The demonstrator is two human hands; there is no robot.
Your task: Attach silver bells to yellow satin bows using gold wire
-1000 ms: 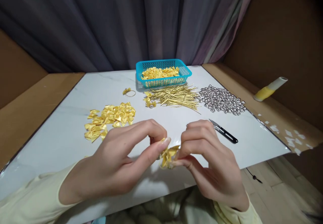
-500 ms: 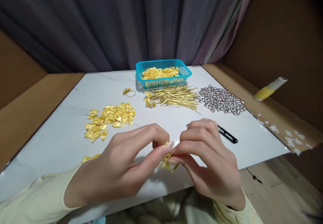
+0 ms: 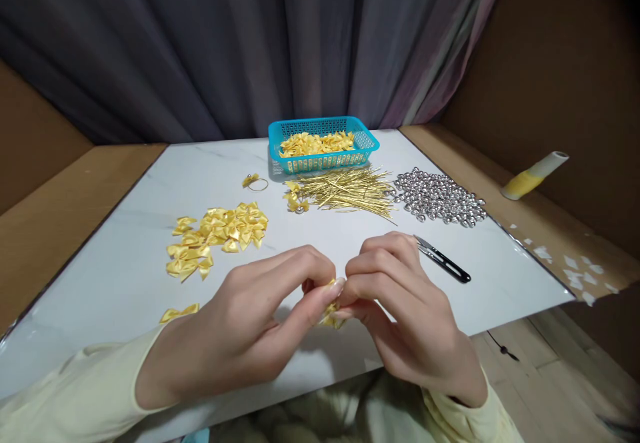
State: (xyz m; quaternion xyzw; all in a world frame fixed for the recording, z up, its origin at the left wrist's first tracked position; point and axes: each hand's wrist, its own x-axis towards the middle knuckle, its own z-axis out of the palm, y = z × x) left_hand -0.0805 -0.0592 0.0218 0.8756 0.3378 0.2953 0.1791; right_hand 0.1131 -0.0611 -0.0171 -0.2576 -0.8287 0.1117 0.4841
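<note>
My left hand [image 3: 250, 323] and my right hand [image 3: 400, 310] meet fingertip to fingertip just above the white tabletop [image 3: 125, 183], near its front edge. Both pinch one small yellow ribbon bow [image 3: 331, 314], which is mostly hidden by the fingers. A loose yellow bow [image 3: 179, 312] lies by my left sleeve. To the left sits a pile of yellow bows [image 3: 217, 233]. Black thread snips [image 3: 443, 259] lie just right of my right hand.
At the back stands a blue basket [image 3: 323, 143] filled with yellow bows. In front of it lie several gold pins [image 3: 350, 191] and a heap of silver beads [image 3: 440, 198]. A small ring with a bow [image 3: 255, 181] lies further left. A yellow-white spool [image 3: 535, 175] rests on the right ledge.
My hands have closed in on each other and the bow is now more covered by the fingers. My left arm shifted, uncovering the loose bow by the sleeve.
</note>
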